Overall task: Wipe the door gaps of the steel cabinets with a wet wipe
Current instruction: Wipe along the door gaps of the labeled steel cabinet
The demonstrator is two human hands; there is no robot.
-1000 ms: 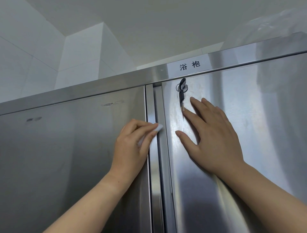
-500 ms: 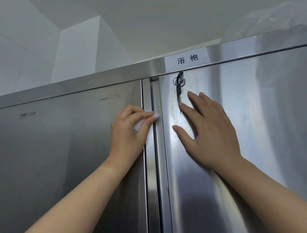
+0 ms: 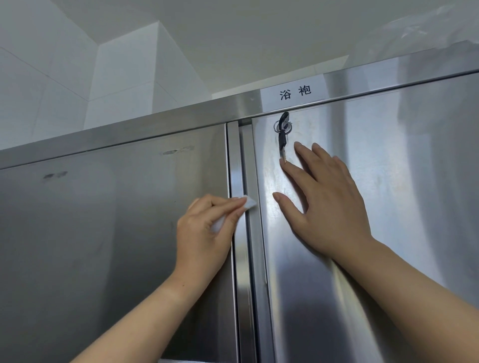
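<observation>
Two steel cabinet doors fill the view, the left door [image 3: 103,246] and the right door [image 3: 401,207], with a vertical door gap [image 3: 246,259] between them. My left hand [image 3: 204,233] pinches a white wet wipe [image 3: 68,0] against that gap, its tip showing past my fingers. My right hand [image 3: 329,204] lies flat with spread fingers on the right door, just below the lock.
A black key [image 3: 282,140] hangs from the lock [image 3: 283,127] near the right door's top left corner. A white label with two characters [image 3: 294,92] sits on the top rail [image 3: 155,121]. White tiled wall and ceiling rise above the cabinet.
My left hand with the wipe has slid down the gap after first rising a little. My right hand has stayed flat on the right door.
</observation>
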